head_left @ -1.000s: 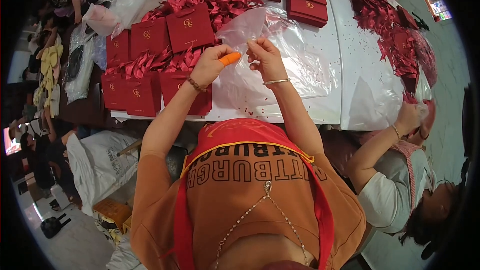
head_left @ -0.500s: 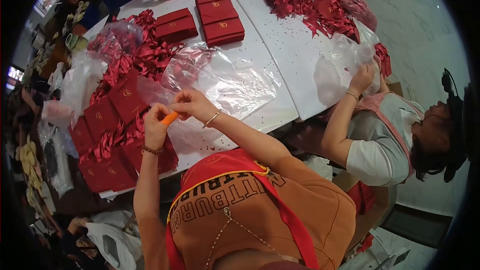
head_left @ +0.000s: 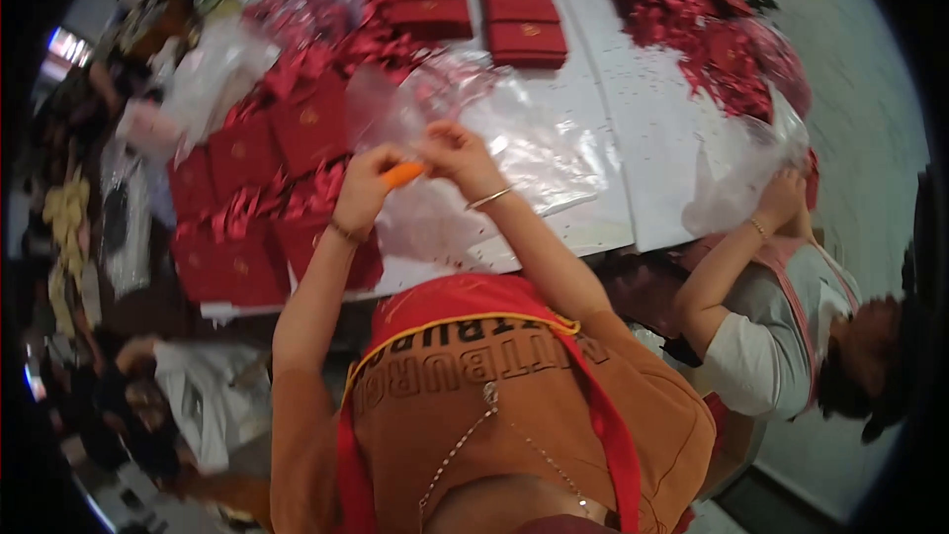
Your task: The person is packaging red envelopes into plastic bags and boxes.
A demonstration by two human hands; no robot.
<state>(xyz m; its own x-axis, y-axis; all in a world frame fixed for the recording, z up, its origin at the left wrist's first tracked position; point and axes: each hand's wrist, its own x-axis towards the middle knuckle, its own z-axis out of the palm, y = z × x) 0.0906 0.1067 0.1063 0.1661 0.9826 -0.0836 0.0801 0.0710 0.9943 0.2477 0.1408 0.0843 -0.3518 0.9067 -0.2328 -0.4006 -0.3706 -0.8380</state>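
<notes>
Above the near part of the white table, my left hand (head_left: 366, 193) and my right hand (head_left: 463, 160) are close together with fingers pinched. A thin clear plastic bag (head_left: 378, 111) stands up from their fingertips, its held edge partly hidden. A bright orange finger cover (head_left: 402, 175) shows on my left hand, toward the right one. Left of my hands stand rows of dark red gift bags (head_left: 311, 129) with small gold marks, red ribbons (head_left: 247, 213) spilling between them. More clear plastic sheeting (head_left: 539, 143) lies spread just beyond my right hand.
Stacked red boxes or folded bags (head_left: 524, 15) lie farther back, beside another red stack (head_left: 430, 10). A heap of red ribbon (head_left: 672, 15) covers the far right. At right, a co-worker's hand (head_left: 783, 196) handles a clear bag (head_left: 736, 173). Small specks dot the white table (head_left: 643, 109).
The whole view has shifted, so the table and my hands sit farther right and higher. My hands are slightly more apart, still at the plastic. The co-worker at right still handles a clear bag.
</notes>
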